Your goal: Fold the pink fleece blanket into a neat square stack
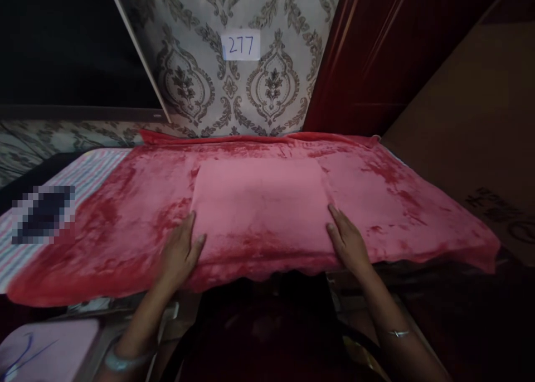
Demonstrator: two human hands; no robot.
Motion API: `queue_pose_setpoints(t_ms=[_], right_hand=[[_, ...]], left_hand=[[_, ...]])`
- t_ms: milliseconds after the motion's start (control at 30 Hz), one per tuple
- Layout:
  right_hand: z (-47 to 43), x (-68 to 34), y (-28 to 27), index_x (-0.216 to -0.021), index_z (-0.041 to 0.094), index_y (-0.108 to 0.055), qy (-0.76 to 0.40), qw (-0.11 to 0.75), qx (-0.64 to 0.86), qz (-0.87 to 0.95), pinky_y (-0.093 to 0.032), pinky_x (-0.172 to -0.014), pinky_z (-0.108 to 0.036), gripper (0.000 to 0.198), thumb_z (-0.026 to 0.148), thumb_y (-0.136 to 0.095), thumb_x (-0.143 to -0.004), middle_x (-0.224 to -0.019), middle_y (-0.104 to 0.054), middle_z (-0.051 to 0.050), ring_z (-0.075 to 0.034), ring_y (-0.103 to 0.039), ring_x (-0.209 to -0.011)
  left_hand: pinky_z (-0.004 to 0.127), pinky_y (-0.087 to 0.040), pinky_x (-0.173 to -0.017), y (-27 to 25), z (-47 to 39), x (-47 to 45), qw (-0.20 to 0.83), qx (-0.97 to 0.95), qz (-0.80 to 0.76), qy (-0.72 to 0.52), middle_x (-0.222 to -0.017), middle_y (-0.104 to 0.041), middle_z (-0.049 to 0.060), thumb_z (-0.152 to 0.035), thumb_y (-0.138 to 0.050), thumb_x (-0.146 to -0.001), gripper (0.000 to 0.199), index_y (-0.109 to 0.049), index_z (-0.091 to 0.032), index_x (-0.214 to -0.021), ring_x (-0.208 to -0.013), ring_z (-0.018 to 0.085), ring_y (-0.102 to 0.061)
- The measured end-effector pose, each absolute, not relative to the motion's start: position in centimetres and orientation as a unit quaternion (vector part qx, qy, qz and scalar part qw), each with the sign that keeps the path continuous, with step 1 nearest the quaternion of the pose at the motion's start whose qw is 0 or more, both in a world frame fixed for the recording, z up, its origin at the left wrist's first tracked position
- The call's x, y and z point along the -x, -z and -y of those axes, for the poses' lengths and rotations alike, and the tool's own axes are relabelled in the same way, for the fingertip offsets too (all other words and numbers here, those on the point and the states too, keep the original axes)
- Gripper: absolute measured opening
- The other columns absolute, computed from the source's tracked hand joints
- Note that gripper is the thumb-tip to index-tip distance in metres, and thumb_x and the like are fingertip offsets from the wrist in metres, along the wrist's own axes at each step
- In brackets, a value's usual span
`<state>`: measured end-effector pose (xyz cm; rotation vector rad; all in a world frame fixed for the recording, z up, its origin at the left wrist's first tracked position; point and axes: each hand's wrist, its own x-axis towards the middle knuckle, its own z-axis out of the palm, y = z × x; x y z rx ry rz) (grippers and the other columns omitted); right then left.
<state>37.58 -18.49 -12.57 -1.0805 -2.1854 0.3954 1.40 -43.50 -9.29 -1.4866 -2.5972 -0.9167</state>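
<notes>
On my feed the pink cloth (259, 201) lies flat, apparently folded already, midway along the front edge of the blanket (368, 203), left hand (178, 254) and right hand (350, 242) loosely open against its sides, grasping nothing, what remains unclear.

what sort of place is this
Probably a room in a home, perhaps a living room or bedroom: damask-patterned wallpaper, what looks like a flat-screen TV, and a red plush cloth spread out.
</notes>
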Motion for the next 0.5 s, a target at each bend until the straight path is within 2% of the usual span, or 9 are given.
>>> queue_pose_setpoints(t_ms=[67, 167, 233, 333, 433, 500], right_hand=[[18.3, -38.3, 13.0, -0.148, 0.018, -0.054, -0.204, 0.381, 0.432, 0.791, -0.041, -0.116, -0.051, 0.065, 0.059, -0.034, -0.1, -0.146, -0.059, -0.014, -0.029, -0.056, -0.134], [18.4, -39.1, 12.8, -0.133, 0.018, -0.066, -0.262, 0.444, 0.454, 0.727, -0.045, -0.113, -0.049, 0.066, 0.064, -0.032, -0.1, -0.132, -0.069, -0.013, -0.028, -0.062, -0.126], [18.6, -39.4, 12.6, -0.123, 0.019, -0.072, -0.287, 0.463, 0.455, 0.704, -0.046, -0.111, -0.048, 0.065, 0.065, -0.032, -0.1, -0.125, -0.072, -0.013, -0.028, -0.064, -0.123], [18.9, -39.3, 12.6, -0.123, 0.021, -0.072, -0.289, 0.458, 0.451, 0.709, -0.046, -0.112, -0.049, 0.062, 0.067, -0.04, -0.096, -0.126, -0.072, -0.012, -0.029, -0.064, -0.122], [19.1, -38.7, 12.9, -0.135, 0.019, -0.065, -0.263, 0.447, 0.452, 0.725, -0.043, -0.113, -0.054, 0.067, 0.067, -0.044, -0.094, -0.133, -0.068, -0.014, -0.031, -0.061, -0.125], [19.1, -38.4, 13.2, -0.142, 0.018, -0.059, -0.253, 0.445, 0.453, 0.73, -0.042, -0.113, -0.056, 0.071, 0.067, -0.043, -0.093, -0.137, -0.065, -0.015, -0.032, -0.059, -0.128]], left_hand=[[0.051, -0.039, -0.115, 9.2, 43.9, -1.3, -0.003, 0.445, 0.823, 0.353, -0.146, -0.056, 0.018, -0.064, -0.04, -0.092, 0.072, -0.049, -0.015, -0.144, -0.136, 0.035, -0.052], [0.048, -0.045, -0.109, 8.6, 44.3, -1.4, 0.006, 0.402, 0.823, 0.402, -0.129, -0.067, 0.013, -0.07, -0.047, -0.085, 0.062, -0.064, -0.02, -0.119, -0.122, 0.033, -0.06], [0.048, -0.049, -0.102, 8.1, 44.6, -1.3, 0.0, 0.36, 0.84, 0.406, -0.116, -0.07, 0.011, -0.075, -0.052, -0.078, 0.062, -0.066, -0.022, -0.106, -0.111, 0.034, -0.063], [0.047, -0.054, -0.087, 7.5, 44.4, -0.9, -0.034, 0.326, 0.858, 0.397, -0.106, -0.07, 0.011, -0.079, -0.053, -0.072, 0.069, -0.065, -0.021, -0.108, -0.097, 0.034, -0.065], [0.047, -0.054, -0.082, 6.8, 43.4, -0.8, -0.033, 0.361, 0.857, 0.367, -0.112, -0.069, 0.014, -0.077, -0.05, -0.073, 0.076, -0.063, -0.019, -0.121, -0.093, 0.034, -0.065], [0.047, -0.054, -0.079, 6.6, 42.7, -0.9, -0.027, 0.374, 0.863, 0.339, -0.107, -0.07, 0.014, -0.074, -0.048, -0.074, 0.079, -0.061, -0.016, -0.126, -0.086, 0.033, -0.065]])
